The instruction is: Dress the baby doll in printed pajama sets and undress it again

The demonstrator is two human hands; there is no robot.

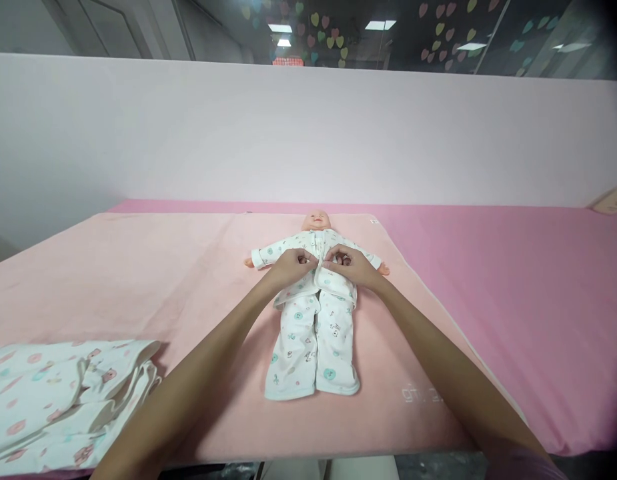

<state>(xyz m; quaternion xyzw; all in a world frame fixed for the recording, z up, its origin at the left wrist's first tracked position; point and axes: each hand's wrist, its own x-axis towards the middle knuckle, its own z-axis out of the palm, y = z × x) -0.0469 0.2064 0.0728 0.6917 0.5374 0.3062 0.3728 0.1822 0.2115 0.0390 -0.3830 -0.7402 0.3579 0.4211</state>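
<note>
A baby doll (317,221) lies on its back on a pink mat, its head toward the wall and its arms spread. It wears a white printed jacket (333,285) and white printed trousers (335,347). At the middle of the jacket front, my left hand (295,265) pinches one edge of the opening. Facing it, my right hand (351,264) pinches the other edge, with the fingertips of both hands almost touching. The small fastening between my fingers is too small to make out. Both trouser legs lie straight and flat.
A folded white printed cloth (43,393) lies at the front left of the peach mat (188,267). A brighter pink sheet (488,267) shows under it on the right. Behind stands a white wall (308,133), with a beige object (613,199) at the far right.
</note>
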